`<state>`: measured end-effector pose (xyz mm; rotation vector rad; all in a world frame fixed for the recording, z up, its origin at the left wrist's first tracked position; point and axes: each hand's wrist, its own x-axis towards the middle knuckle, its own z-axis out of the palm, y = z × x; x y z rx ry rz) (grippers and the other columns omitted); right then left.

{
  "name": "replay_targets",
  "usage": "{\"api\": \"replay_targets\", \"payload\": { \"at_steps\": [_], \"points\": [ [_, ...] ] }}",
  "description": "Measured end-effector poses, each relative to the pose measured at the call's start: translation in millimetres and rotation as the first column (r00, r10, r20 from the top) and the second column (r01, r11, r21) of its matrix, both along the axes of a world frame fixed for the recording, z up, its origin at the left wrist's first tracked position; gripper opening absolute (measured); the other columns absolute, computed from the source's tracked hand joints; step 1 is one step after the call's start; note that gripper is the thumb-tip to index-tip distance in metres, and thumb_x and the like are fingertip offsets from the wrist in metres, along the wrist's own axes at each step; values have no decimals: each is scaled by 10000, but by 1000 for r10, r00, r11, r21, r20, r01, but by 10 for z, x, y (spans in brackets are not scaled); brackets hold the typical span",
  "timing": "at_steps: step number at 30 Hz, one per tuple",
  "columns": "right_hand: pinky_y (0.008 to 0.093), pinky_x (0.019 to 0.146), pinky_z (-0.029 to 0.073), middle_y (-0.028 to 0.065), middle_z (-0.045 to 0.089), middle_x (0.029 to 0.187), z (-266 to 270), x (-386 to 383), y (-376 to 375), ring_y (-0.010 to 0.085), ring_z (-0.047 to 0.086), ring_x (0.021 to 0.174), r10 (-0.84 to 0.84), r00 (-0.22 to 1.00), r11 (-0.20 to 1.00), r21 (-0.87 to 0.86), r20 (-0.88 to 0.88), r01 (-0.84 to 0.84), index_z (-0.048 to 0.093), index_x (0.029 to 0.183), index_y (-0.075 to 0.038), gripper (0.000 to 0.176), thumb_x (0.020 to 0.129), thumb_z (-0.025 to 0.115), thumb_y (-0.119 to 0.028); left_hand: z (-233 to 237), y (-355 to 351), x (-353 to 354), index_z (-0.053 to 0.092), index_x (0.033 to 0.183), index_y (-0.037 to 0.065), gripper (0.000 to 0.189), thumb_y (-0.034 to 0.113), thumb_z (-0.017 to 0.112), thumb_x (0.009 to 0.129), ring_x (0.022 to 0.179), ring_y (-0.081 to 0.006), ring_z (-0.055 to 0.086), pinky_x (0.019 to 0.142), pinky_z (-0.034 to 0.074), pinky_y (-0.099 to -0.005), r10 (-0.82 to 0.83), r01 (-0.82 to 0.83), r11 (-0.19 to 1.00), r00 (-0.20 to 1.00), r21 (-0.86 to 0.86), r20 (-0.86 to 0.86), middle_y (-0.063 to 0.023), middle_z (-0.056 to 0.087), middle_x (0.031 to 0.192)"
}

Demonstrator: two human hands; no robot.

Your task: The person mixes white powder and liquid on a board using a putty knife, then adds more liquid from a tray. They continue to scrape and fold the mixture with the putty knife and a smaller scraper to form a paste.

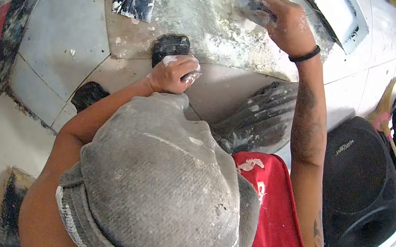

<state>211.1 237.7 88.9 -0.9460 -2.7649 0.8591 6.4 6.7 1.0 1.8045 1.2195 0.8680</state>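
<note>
"What are we holding?"
"Our right hand point(290, 29) is gripping a flat, dark, white-smeared scraper point(251, 9) over the flat, white-caked board point(194, 18). Our left hand point(172, 73) is curling narrow, its contents unclear."

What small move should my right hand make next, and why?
Probably draw the flat scraper in your right hand through the white material to gather a little. The blade is already at its edge or above it, I can't tell if touching, and the material lies spread unevenly across the board.
</note>
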Motion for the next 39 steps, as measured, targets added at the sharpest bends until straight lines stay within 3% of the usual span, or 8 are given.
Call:
{"api": "replay_targets", "payload": {
  "at_steps": [4,7,12,19,24,28,36,39],
  "points": [
    [360,731,512,211,630,965,166,133,32,353,619,843,-36,999,999,-35,11,36,619,1013,28,282,733,638,-9,-5,-17,6,592,904,43,233,72,693,696,842,-298,624,703,514,-354,15,-15,1000,1000,-14,-10,-120,618,898],
    [349,709,515,208,633,960,243,181,24,351,624,826,-32,990,990,-133,139,51,619,1012,29,281,738,653,-26,-28,-12,8,594,906,42,234,70,695,697,852,-302,621,711,513,-356,20,-20,1000,1000,-3,6,-122,619,905],
    [404,772,493,200,635,926,-47,163,-6,365,602,862,91,992,996,-25,85,-89,626,1007,13,313,696,606,33,35,7,0,595,908,32,226,68,694,708,852,-305,619,725,510,-362,-13,12,999,1000,-52,-7,-128,618,910],
    [393,723,498,193,633,899,48,51,113,354,608,816,33,999,999,-26,4,-33,624,1005,12,279,731,582,41,17,9,11,590,921,23,236,58,687,708,866,-316,614,737,507,-365,-7,7,999,1000,-50,2,-141,614,920],
    [318,642,511,196,662,840,426,238,77,246,660,698,-165,986,983,78,-13,165,637,992,35,296,754,694,-132,-64,-48,6,591,936,11,278,43,679,675,879,-327,609,750,505,-371,-16,16,999,1000,-36,-6,-154,609,926],
    [314,629,500,166,667,762,514,286,-137,222,648,668,-596,786,802,66,163,594,652,959,34,319,741,700,-194,-44,-23,-13,590,933,9,283,35,667,662,875,-333,606,752,504,-375,-37,36,998,999,-44,-13,-160,604,913],
    [397,708,510,249,637,829,244,227,-305,362,645,777,-683,705,725,296,192,622,638,953,50,313,708,669,-143,-8,-5,-20,587,891,9,236,33,653,666,868,-340,601,752,499,-379,-54,53,996,998,-77,-18,-165,599,899],
    [399,689,521,260,631,813,152,53,-362,366,646,753,-685,658,725,201,313,659,612,976,61,324,709,657,-116,-8,-20,-20,592,905,8,249,33,657,666,879,-339,602,765,499,-377,-45,43,996,999,-82,-31,-166,604,913]
  ]
}}
